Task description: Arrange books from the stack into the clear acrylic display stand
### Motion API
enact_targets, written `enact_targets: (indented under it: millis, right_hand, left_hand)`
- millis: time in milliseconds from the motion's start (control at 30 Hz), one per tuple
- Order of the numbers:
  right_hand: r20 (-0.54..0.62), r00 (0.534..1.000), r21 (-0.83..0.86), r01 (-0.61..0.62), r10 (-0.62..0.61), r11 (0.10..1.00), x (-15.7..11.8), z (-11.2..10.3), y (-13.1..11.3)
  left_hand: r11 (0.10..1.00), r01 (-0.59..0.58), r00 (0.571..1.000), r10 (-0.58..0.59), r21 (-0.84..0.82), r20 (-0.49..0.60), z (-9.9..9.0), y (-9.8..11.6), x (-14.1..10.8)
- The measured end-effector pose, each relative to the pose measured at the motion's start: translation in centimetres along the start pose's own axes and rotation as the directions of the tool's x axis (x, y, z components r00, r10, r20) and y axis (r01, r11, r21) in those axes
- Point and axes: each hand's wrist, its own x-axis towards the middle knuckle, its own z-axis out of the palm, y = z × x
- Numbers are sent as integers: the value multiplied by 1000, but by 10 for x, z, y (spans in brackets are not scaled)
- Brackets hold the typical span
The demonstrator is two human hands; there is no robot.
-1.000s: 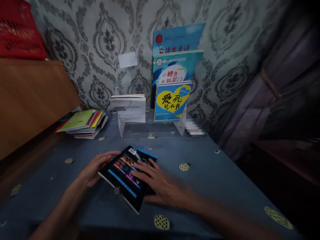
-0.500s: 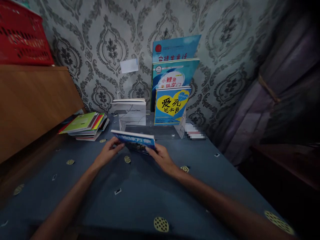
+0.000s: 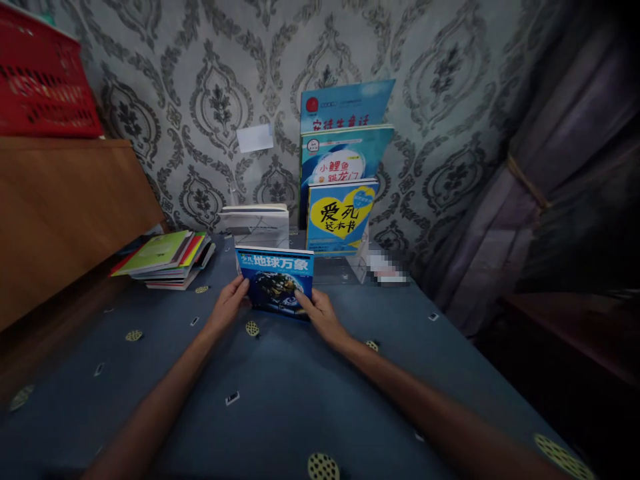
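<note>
A blue book (image 3: 275, 280) with a globe on its cover is held nearly upright above the table, its front facing me. My left hand (image 3: 231, 301) grips its left edge, and my right hand (image 3: 320, 313) grips the right edge with the thumb on the cover. Behind it is a clear stand (image 3: 357, 267). On its right side, a blue and yellow book (image 3: 340, 220), a teal book (image 3: 345, 157) and a taller blue book (image 3: 347, 103) stand in steps. A pale book (image 3: 260, 223) stands on the left side.
A pile of thin books (image 3: 167, 257) lies at the back left, beside a wooden cabinet (image 3: 70, 220) carrying a red basket (image 3: 47, 80). A blurred-out item (image 3: 387, 268) lies right of the stand. Patterned wallpaper is behind; a curtain (image 3: 480, 253) hangs at the right.
The blue book has been tilted up, so its cover now faces me and its title shows. Both hands still hold its sides. The view has shifted slightly.
</note>
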Motion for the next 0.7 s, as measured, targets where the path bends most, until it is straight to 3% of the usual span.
enact_targets:
  millis: [267,467,700]
  right_hand:
    - [81,994,-141,86,-75,986,-9,-5,11]
    - [169,979,-193,143,-110,971,-16,-4,2]
    - [224,970,-255,155,-98,954,-22,-4,-7]
  left_hand:
    - [999,-38,999,38,17,7,0,-8,1]
    - [1000,-22,994,21,-15,-103,-2,-18,-12]
    - [993,56,984,-36,108,-172,-6,-24,-25]
